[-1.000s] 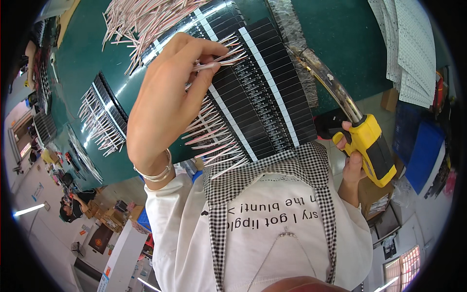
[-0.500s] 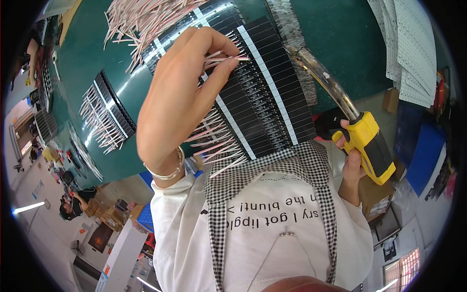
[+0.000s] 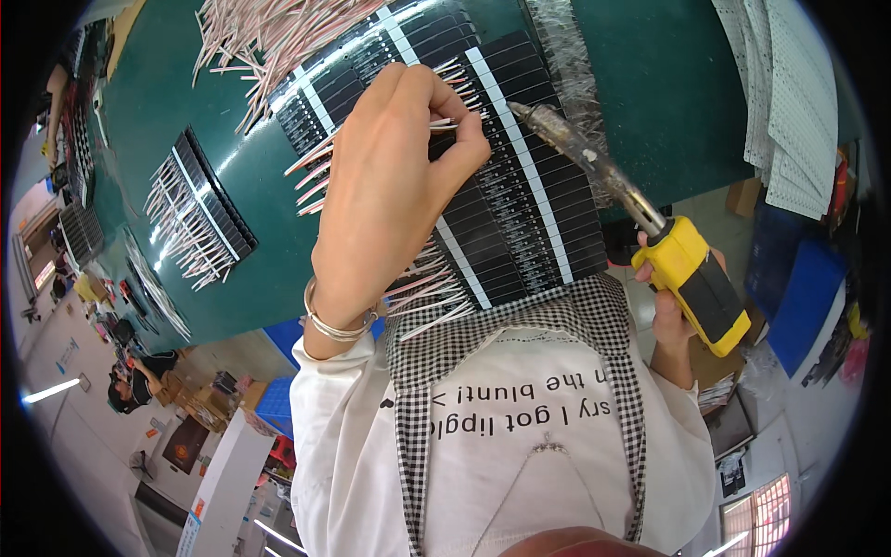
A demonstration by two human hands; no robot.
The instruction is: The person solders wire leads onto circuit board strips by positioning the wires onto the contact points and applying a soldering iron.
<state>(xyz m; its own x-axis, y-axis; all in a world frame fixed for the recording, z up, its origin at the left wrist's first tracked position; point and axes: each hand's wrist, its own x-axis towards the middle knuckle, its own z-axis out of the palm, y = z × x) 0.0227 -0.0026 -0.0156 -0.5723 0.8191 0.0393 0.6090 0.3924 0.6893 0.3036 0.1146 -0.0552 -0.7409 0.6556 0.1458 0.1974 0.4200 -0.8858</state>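
My left hand (image 3: 385, 176) is over a black circuit-board panel (image 3: 557, 158), its thumb and fingers pinched on a thin red-and-white wire (image 3: 445, 123). The wire's end lies near a row of small contacts. More such wires (image 3: 432, 292) stick out from the panel's left edge, partly under my hand. On the right, my right hand (image 3: 670, 316) is closed round the grip of a yellow-and-black soldering gun (image 3: 701, 269). The gun's metal barrel slants up and left, its tip over the panel just right of my left fingertips. Whether the tip touches the panel I cannot tell.
A large heap of red-and-white wires (image 3: 269, 42) lies on the green table (image 3: 264, 195). More black panels (image 3: 343, 79) sit behind my hand, and a wired stack (image 3: 200, 209) lies left. White perforated sheets (image 3: 803, 111) hang at the far right. A person (image 3: 135, 385) is in the background.
The soldering gun's tip has moved left and slightly down, closer to my left fingertips. My left hand has shifted a little right and down, still pinching a wire.
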